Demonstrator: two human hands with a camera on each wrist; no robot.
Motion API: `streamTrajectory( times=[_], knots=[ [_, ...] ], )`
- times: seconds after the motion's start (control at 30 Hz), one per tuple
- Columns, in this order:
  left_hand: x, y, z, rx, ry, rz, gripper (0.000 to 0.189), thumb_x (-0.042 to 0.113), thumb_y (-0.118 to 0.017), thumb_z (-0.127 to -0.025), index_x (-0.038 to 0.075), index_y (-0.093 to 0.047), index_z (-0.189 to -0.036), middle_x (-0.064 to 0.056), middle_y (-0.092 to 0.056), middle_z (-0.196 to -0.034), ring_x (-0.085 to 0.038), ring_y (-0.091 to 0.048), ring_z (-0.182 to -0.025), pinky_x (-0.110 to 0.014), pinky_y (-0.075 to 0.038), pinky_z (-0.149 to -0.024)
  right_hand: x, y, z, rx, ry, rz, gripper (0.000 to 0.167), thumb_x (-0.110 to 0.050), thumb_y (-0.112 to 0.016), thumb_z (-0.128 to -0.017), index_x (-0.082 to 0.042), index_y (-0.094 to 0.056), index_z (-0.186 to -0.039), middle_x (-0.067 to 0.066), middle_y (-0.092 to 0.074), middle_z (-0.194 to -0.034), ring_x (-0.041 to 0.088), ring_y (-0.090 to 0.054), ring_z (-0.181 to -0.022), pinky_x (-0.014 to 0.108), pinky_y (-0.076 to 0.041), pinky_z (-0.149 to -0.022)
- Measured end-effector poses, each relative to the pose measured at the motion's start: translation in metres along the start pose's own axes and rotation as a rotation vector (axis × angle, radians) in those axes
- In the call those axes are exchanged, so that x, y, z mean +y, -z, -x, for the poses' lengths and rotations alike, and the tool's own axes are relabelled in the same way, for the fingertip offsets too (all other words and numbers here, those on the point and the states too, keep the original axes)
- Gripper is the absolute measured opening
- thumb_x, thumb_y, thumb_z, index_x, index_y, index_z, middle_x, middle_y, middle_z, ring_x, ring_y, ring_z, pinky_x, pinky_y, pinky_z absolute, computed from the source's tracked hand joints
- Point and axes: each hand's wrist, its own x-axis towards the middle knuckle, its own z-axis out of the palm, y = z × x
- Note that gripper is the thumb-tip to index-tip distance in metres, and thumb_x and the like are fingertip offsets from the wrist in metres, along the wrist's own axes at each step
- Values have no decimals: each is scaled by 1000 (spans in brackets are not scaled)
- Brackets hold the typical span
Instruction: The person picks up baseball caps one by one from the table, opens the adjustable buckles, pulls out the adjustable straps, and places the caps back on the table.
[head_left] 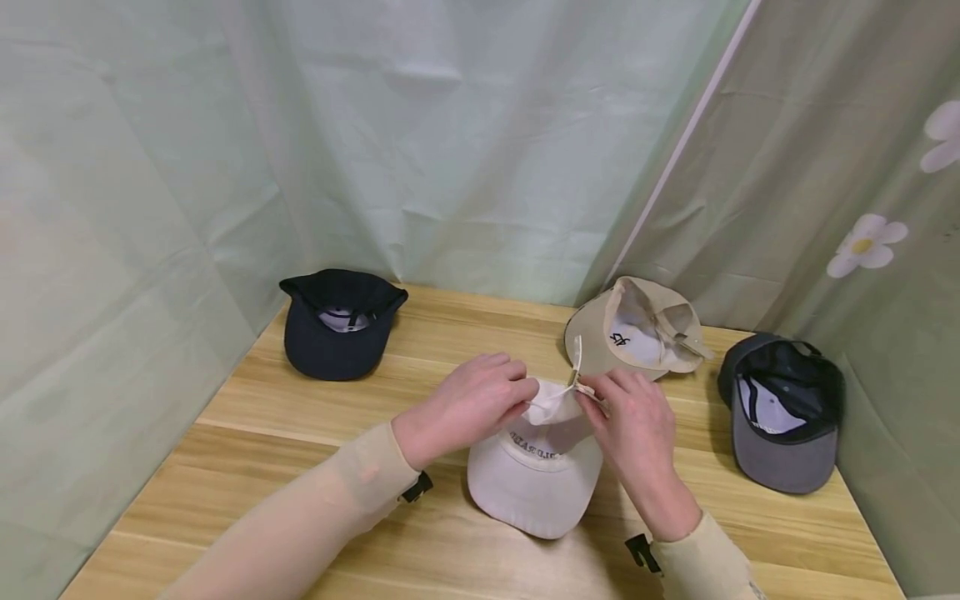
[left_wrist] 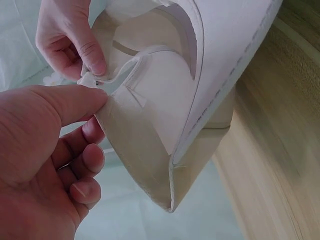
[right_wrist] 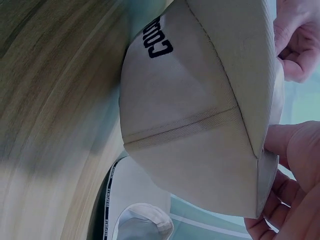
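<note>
A cream baseball cap [head_left: 534,496] sits on the table, its brim toward me and its inside facing up, with dark lettering on the front. My left hand [head_left: 471,407] pinches the back edge of the cap near its adjusting strap, thumb on top in the left wrist view. On the other side, my right hand [head_left: 633,421] pinches the strap [head_left: 577,354] close to its buckle [head_left: 573,378]; a loose strap end sticks up there. Both hands' fingertips are close together over the back opening. Seen from the right wrist, the lettering [right_wrist: 156,39] shows on the crown.
A black cap [head_left: 333,342] lies at the back left of the wooden table [head_left: 247,467]. Behind my right hand lies a beige cap [head_left: 588,333], and a dark grey cap [head_left: 787,458] is at the right edge. Curtains [head_left: 465,150] hang close around the table.
</note>
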Motion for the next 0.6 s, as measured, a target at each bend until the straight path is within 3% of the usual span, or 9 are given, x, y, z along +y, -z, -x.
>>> streamTrajectory(
  times=[0.3, 0.6],
  knots=[
    [-1, -1, 1, -2, 9, -16, 13, 13, -84, -98, 17, -71, -98, 3, -59, -87, -18, -54, -80, -30, -46, -71, 1, -1, -1, 31, -18, 9, 10, -14, -89, -94, -8, -84, -100, 4, -72, -88, 32, -67, -81, 48, -51, -70],
    [-2, 0, 4, 10, 19, 10, 15, 12, -80, -100, 16, -67, -93, 3, -54, -83, -19, -51, -78, -31, -44, -70, 3, 0, -1, 86, -57, 29, 11, -16, -80, -98, -5, -82, -94, 4, -70, -83, 32, -67, -75, 48, -49, -65]
  ],
)
